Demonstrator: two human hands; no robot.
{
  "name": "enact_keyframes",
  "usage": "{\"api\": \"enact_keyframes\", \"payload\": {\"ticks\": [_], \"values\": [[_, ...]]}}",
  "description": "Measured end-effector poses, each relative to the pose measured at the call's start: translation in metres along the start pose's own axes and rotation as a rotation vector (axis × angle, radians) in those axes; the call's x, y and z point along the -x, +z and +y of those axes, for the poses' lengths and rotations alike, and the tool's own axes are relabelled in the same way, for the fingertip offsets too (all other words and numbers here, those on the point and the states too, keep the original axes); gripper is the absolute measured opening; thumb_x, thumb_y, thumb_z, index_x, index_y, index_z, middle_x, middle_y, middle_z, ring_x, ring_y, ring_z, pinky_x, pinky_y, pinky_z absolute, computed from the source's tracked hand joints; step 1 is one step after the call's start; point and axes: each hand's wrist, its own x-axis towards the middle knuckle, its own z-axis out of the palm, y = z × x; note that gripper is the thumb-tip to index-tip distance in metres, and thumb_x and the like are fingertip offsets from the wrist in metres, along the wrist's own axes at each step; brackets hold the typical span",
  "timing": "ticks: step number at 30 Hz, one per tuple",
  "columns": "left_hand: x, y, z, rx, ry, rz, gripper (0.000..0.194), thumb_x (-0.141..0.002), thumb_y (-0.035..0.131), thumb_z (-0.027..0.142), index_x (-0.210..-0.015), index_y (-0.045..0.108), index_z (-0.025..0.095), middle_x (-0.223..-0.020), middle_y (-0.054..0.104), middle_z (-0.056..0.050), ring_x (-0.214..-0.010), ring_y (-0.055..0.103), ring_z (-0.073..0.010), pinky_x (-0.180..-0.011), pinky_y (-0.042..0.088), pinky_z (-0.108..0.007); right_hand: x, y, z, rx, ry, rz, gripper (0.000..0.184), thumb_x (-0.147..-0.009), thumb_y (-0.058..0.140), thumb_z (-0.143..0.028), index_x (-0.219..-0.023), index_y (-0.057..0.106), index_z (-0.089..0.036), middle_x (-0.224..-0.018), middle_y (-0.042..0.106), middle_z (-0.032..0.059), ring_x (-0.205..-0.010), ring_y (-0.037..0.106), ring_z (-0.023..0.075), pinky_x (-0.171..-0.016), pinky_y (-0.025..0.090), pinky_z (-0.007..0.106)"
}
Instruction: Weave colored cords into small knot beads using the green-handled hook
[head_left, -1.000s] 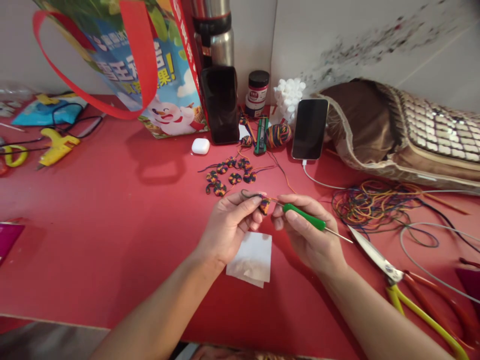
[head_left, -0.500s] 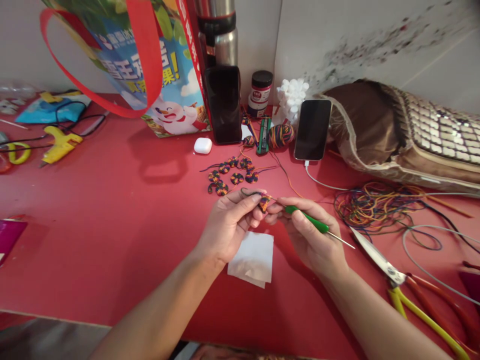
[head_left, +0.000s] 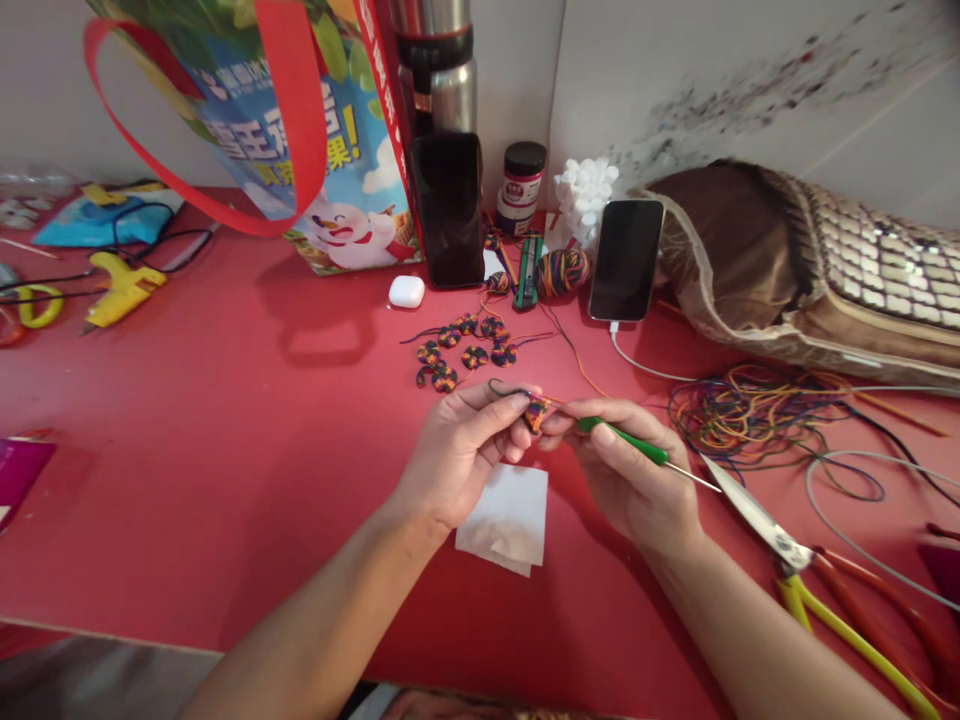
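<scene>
Between the thumb and fingers of my left hand (head_left: 472,440) is a small multicoloured crochet piece (head_left: 535,414) in orange, purple and dark green. My right hand (head_left: 637,480) is closed around the green handle of a crochet hook (head_left: 630,441), whose thin metal end sticks out behind toward the lower right. The hook's front tip is hard to make out near the piece. A strand of orange yarn spans the short gap between the hands. Beyond my fingers, several small round crochet pieces (head_left: 474,357) lie together on the red table (head_left: 247,480).
Below my hands lies a white paper square (head_left: 506,515). Large scissors (head_left: 787,550) and tangled yarn (head_left: 750,410) are at the right. Behind stand two phones, one a charging phone (head_left: 627,260), a yarn ball (head_left: 562,272) and a printed bag (head_left: 330,150). A yellow glue gun (head_left: 120,290) lies left.
My right hand with the crochet hook has shifted slightly to the right, away from my left hand. The crochet piece has moved a little right and down.
</scene>
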Motion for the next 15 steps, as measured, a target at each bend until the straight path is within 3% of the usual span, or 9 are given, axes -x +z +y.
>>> {"api": "enact_keyframes", "payload": {"ticks": [15], "values": [[0.0006, -0.0008, 0.0012, -0.027, -0.002, -0.007, 0.022, -0.067, 0.097, 0.027, -0.080, 0.085, 0.013, -0.059, 0.070, -0.001, -0.052, 0.060, -0.0055, -0.049, 0.047, -0.013, 0.0002, -0.0001, -0.0003, 0.001, 0.021, 0.018, 0.016, -0.094, 0.077, -0.030, -0.107, 0.086, -0.026, -0.099, 0.087, 0.0081, -0.086, 0.082, 0.0254, -0.085, 0.069, 0.045]]}}
